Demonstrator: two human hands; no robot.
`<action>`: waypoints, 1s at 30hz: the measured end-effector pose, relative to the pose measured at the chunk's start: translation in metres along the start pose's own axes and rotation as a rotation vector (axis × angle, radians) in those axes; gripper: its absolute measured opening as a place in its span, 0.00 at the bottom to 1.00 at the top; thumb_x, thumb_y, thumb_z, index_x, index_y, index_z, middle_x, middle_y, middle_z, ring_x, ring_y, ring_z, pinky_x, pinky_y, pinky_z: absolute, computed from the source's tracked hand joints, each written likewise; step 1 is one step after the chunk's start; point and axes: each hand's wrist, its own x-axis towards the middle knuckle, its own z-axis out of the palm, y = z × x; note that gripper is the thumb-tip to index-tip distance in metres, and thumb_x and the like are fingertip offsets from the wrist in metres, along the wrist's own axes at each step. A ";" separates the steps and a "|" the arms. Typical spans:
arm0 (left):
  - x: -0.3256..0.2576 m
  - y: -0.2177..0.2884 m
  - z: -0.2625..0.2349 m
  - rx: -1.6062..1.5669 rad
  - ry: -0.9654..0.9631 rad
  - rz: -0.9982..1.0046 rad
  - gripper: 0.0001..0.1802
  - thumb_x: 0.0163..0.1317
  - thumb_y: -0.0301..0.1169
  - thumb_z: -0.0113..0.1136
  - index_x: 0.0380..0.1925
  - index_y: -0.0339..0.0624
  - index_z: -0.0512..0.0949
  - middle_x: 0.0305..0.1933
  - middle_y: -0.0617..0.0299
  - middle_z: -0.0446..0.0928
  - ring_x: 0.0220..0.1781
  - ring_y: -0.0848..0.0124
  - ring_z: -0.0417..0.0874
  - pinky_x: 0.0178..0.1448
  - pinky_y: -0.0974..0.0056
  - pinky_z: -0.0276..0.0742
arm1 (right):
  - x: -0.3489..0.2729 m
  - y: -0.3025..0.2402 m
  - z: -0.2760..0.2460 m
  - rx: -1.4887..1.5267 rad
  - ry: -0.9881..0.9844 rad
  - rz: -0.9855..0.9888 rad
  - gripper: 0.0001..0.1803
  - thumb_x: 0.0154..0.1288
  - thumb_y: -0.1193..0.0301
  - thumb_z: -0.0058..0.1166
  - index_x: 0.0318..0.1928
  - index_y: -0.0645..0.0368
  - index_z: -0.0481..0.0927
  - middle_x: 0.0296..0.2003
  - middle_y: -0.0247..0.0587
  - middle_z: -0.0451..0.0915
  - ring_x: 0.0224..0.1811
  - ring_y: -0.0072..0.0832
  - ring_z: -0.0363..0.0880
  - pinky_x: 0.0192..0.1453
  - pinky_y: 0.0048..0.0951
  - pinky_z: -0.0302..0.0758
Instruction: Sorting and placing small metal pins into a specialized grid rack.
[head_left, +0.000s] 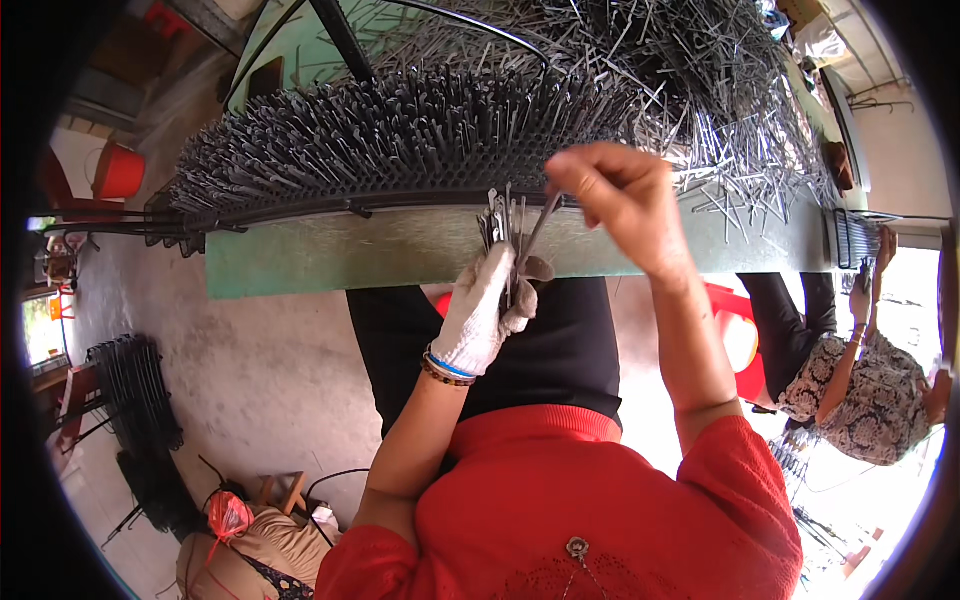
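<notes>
The L hand [475,315] has a white glove on, w/ beads & a blue band at the wrist. Its arm comes up from the bottom & bends in to the middle. The fingers are curled tight, grasping a bunch of metal strips [497,215]. The R hand [630,205] is bare & a bit blurry. It's up higher, just to the right, knuckles up, & it pinches one dark strip [540,228] btwn thumb & finger. That strip slants down to the bunch.

The metal strips are thin, gray & a bit shiny. They stick up out of the glove in front of the green tbl [290,262], near its close edge. Some tops look rounded.

Right behind is a black rack [440,190] w/ lots of little holes, full of dark pcs standing up, some leaning. The R hand hides a bit of it. A black bar [343,40] pokes up at the back. A big messy pile [700,90] of loose strips sits on the tbl, back & right.

On the far right a co-worker [860,390] in a patterned top holds a small wire rack [853,240]. A red bucket [119,171] is far left.
</notes>
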 end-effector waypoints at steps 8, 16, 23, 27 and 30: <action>0.000 -0.009 -0.005 0.011 -0.092 -0.039 0.07 0.69 0.33 0.54 0.38 0.41 0.71 0.28 0.63 0.78 0.21 0.82 0.75 0.18 0.77 0.64 | 0.001 0.007 -0.002 -0.025 0.093 0.061 0.11 0.65 0.67 0.60 0.34 0.63 0.84 0.24 0.32 0.82 0.18 0.10 0.65 0.20 0.15 0.62; 0.006 -0.017 -0.011 0.033 -0.090 -0.017 0.07 0.69 0.32 0.53 0.37 0.40 0.74 0.28 0.64 0.78 0.22 0.80 0.75 0.20 0.77 0.66 | 0.043 0.022 -0.009 -0.113 0.481 -0.334 0.11 0.66 0.67 0.59 0.39 0.63 0.84 0.27 0.31 0.83 0.18 0.10 0.66 0.21 0.13 0.62; 0.006 -0.018 -0.010 0.028 -0.101 -0.029 0.07 0.69 0.31 0.52 0.38 0.38 0.74 0.31 0.61 0.78 0.23 0.79 0.77 0.21 0.76 0.70 | 0.054 0.039 -0.006 -0.235 0.512 -0.350 0.09 0.65 0.69 0.61 0.40 0.62 0.84 0.27 0.27 0.81 0.22 0.10 0.67 0.24 0.14 0.64; 0.008 -0.020 -0.012 0.017 -0.131 -0.062 0.06 0.69 0.30 0.52 0.39 0.39 0.74 0.33 0.60 0.78 0.23 0.78 0.77 0.22 0.76 0.70 | 0.055 0.034 0.001 -0.398 0.476 -0.484 0.07 0.63 0.72 0.62 0.39 0.62 0.85 0.27 0.31 0.81 0.23 0.13 0.69 0.25 0.17 0.67; 0.007 -0.019 -0.011 0.001 -0.124 -0.056 0.06 0.69 0.29 0.52 0.39 0.39 0.74 0.32 0.60 0.78 0.24 0.78 0.77 0.22 0.76 0.70 | 0.054 0.035 0.004 -0.502 0.360 -0.591 0.07 0.60 0.74 0.63 0.38 0.63 0.84 0.27 0.36 0.80 0.23 0.19 0.73 0.26 0.20 0.70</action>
